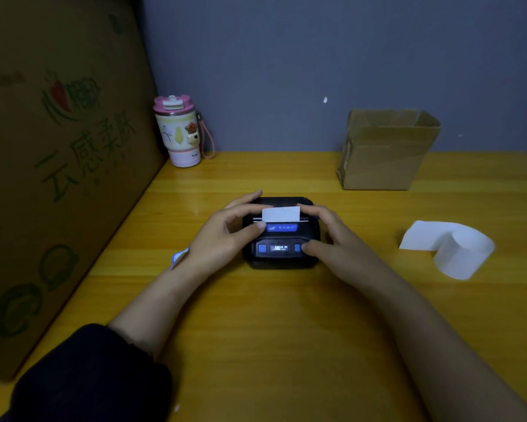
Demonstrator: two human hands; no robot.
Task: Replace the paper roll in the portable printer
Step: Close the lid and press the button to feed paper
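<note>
portable printer [282,236] sits on the table [286,330] directly between both hands, lid looks closed, display lit, so roll swap seems mostly done

paper tab [281,214] sticks up out of the slot at the far side of the printer top, just past the fingertips of both hands. its long axis runs left-right, parallel to the slot's tear edge, so any tear would have to go sideways along that edge

left hand [225,233]: fingers loosely curled, half open. thumb tip rests on the printer top right beside the tab's left lower corner, index reaches over to the tab's upper left edge. looks like a light pinch on that corner, but can't tell for sure whether it actually grips the paper

right hand [326,233]: fingers partly spread, not clamped on anything. upper fingers touch the printer at the tab's right edge, thumb lies on the front panel next to the right blue button. reads as steadying the body

both hands about equally close to the tab, left slightly better placed on it

old paper roll [457,248], partly unrolled, lies well off to the right of the right hand, untouched

my guess at next step: tear or straighten the tab, right hand holding the printer down
</note>
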